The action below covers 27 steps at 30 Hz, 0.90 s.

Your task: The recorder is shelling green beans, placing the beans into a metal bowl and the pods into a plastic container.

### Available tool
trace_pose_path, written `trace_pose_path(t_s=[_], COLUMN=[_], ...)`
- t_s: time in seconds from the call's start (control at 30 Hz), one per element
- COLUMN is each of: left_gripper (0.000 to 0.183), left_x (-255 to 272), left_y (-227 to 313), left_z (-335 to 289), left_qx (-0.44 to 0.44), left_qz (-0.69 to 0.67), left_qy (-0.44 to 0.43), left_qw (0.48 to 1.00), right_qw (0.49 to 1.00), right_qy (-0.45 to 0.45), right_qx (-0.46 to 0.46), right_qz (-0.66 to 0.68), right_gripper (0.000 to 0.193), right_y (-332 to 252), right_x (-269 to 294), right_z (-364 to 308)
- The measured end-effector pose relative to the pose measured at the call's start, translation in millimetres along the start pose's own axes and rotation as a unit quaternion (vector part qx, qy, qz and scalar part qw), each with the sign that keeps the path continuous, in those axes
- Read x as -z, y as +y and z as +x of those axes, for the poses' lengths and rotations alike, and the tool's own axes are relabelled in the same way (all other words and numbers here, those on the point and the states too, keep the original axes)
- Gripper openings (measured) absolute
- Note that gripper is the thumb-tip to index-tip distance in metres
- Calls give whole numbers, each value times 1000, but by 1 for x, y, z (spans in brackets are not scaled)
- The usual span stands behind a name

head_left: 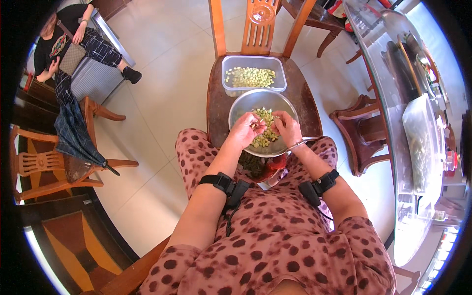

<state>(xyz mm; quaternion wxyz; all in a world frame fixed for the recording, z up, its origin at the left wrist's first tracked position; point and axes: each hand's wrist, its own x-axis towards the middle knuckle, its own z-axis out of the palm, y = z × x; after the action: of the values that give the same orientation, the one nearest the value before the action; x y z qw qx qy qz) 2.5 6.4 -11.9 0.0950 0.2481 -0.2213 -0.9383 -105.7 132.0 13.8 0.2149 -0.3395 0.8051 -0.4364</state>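
Over a round steel bowl (237,109), both of my hands work close together. My left hand (244,130) is palm up with its fingers curled round a few small brownish-green beans (256,125). The fingers of my right hand (288,130) are pressed together just beside it; whether a bean sits in that pinch is too small to see. Pale green beans (265,139), possibly broad beans, lie in the bowl below my hands. Behind the bowl, a clear plastic tub (281,73) holds more of these beans (250,77).
Tub and bowl rest on a wooden chair (214,98) facing me. A red bag (273,168) with dark scraps lies between my thighs. To the right runs a glass-topped table (400,216); left are another chair (39,164) with a folded umbrella (78,132) and a seated person (73,44).
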Motion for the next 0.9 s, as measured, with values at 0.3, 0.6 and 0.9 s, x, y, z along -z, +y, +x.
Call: trace_pose_path(t_s=[0.3,0.6,0.9], left_gripper=[19,28,23], left_x=[-10,-9,-9], left_y=[-1,1,-2], left_z=[-4,-5,-4], left_qx=[-19,5,11], left_qz=[-29,-15,16], left_qy=[0,-18,-43], left_qw=[999,1000,999], right_qw=[991,949,931], right_qy=[19,3,-59], right_qx=[128,255,308], right_qz=[-22,-184,-188], right_gripper=[19,27,21], right_y=[-35,-27,-25], right_x=[-1,-6,9], right_z=[-3,7,10])
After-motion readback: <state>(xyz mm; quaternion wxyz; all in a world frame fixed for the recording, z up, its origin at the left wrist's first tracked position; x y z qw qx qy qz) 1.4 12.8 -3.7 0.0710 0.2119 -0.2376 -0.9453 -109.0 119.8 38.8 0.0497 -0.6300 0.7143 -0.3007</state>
